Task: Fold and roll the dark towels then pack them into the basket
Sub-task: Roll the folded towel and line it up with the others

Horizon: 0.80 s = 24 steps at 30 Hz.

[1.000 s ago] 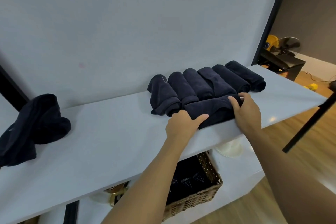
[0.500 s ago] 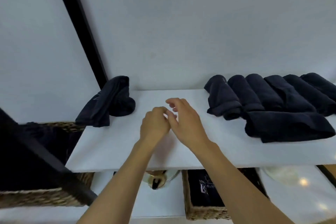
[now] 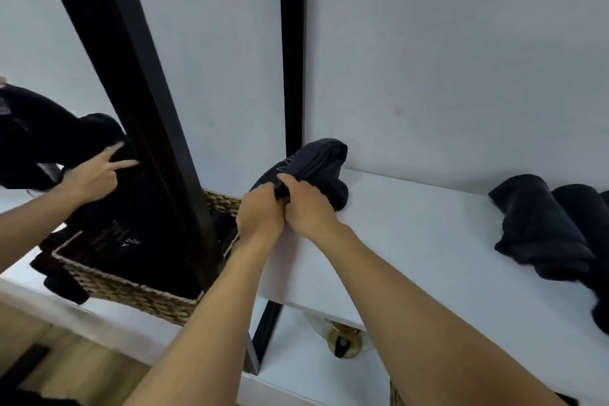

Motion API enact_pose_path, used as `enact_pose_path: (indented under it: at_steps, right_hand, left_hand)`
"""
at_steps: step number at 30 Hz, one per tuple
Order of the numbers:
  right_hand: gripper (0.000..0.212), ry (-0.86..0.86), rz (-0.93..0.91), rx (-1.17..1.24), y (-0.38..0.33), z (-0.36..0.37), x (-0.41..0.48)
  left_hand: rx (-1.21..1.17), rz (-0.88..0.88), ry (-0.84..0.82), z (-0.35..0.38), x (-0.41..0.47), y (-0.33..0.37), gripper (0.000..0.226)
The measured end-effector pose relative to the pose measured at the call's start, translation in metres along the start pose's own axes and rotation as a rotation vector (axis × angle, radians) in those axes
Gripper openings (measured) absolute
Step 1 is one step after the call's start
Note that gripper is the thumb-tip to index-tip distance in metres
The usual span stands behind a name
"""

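Note:
A crumpled dark towel (image 3: 321, 163) lies at the left end of the white shelf (image 3: 412, 241), against the wall. My left hand (image 3: 260, 216) and my right hand (image 3: 309, 208) sit side by side at its near edge, and both grip the cloth with curled fingers. Several rolled dark towels (image 3: 540, 224) lie in a row at the shelf's right end. Lower left, a wicker basket (image 3: 131, 288) stands on a lower white surface with dark cloth inside and some hanging over its rim.
Black frame posts (image 3: 155, 128) rise left of the shelf end. Beyond them, another hand (image 3: 95, 175) holds dark cloth; I cannot tell whether it is a reflection. A gold object (image 3: 342, 339) sits below the shelf.
My hands let go of the rolled towel at the right and moved left along the shelf. They now grip the crumpled towel at the left end; the view swung left.

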State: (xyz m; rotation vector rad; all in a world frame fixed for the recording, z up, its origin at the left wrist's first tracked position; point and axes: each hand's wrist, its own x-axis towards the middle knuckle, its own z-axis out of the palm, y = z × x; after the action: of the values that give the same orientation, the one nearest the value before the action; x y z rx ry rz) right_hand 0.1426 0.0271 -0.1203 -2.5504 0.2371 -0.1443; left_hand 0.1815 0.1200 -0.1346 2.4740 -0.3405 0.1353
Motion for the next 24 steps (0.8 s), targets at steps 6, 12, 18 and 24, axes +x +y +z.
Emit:
enact_pose_path:
  at_steps: [6, 12, 18, 24]
  right_hand:
    - [0.019, 0.358, -0.059, -0.002, 0.002, -0.071, -0.015]
    - [0.026, 0.472, -0.043, 0.221, -0.014, -0.182, -0.062]
    - [0.01, 0.619, -0.085, 0.316, -0.019, -0.225, -0.113]
    - [0.022, 0.883, -0.094, -0.294, -0.007, -0.238, -0.148]
  left_hand:
    - [-0.384, 0.235, 0.086, -0.036, -0.006, 0.05, 0.011]
    - [-0.794, 0.433, 0.086, -0.101, -0.018, 0.134, 0.013]
    - [-1.003, 0.486, -0.084, -0.118, -0.046, 0.192, 0.023]
    - [-1.106, 0.501, -0.198, -0.113, -0.073, 0.225, 0.034]
